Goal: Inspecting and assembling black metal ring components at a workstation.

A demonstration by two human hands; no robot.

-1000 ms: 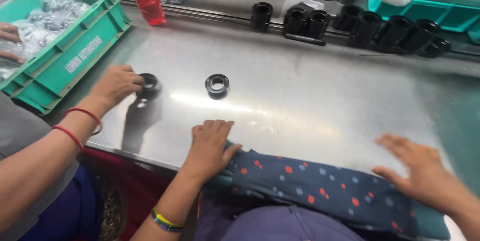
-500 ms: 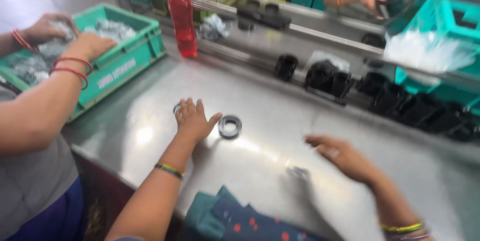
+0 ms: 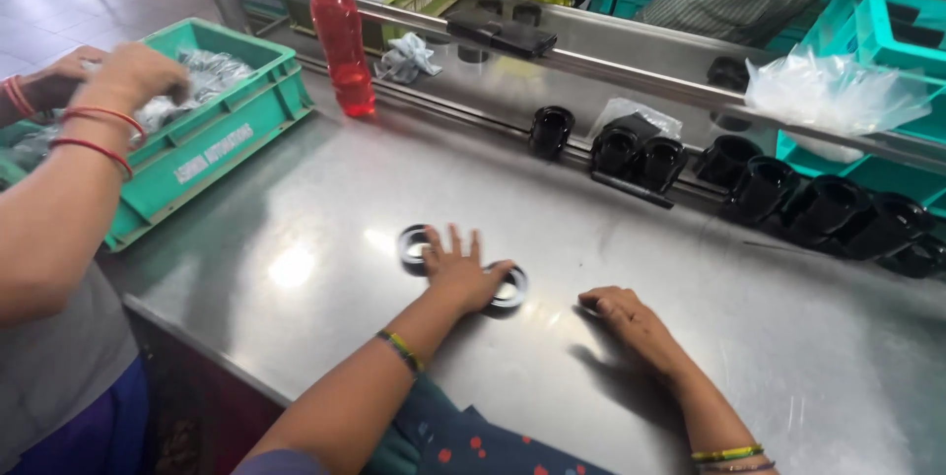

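Left hand (image 3: 461, 273) flat, fingers spread, on steel table (image 3: 296, 199) touching two black rings (image 3: 414, 246), one either side; right hand (image 3: 631, 322) loosely curled, empty, resting on table nearby.

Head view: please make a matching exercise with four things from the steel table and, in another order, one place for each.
Things:
1. red bottle
2. green crate
3. left hand
4. right hand

Places:
A. flat on the bare table, to the right of the two black rings
B. at the left edge of the table, with plastic-wrapped parts inside
C. standing upright near the rail at the back
D. spread flat between the two black rings, over the edge of the right one

Pairs: 1-C, 2-B, 3-D, 4-A
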